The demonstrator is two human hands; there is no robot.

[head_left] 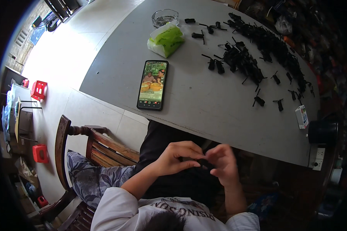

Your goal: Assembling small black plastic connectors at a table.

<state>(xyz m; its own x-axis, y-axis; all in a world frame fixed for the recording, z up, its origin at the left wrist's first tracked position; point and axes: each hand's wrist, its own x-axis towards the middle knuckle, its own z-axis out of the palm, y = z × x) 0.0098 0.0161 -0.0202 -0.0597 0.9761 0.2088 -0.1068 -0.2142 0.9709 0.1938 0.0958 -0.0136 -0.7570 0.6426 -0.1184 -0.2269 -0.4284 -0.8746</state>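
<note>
Over my lap, just off the table's front edge, my two hands meet at the fingertips. My left hand (180, 157) is bent into a pinch, thumb below the fingers. At its tips is something small and dark, whose shape is lost against my black trousers. Facing it, my right hand (224, 163) has curled fingers, slightly blurred by motion; whether it grips anything does not show. Small black parts with thin stems lie on the table beyond: a heap (241, 59), a long pile (272, 42) at the far right, and several loose ones (259, 101).
On the grey table (189, 104) lie a phone (152, 85) with its screen lit, a green and white packet (166, 40) and a glass ashtray (164, 17). A small white box (302, 117) and a black container (323, 132) are at right. A wooden chair (113, 148) stands left.
</note>
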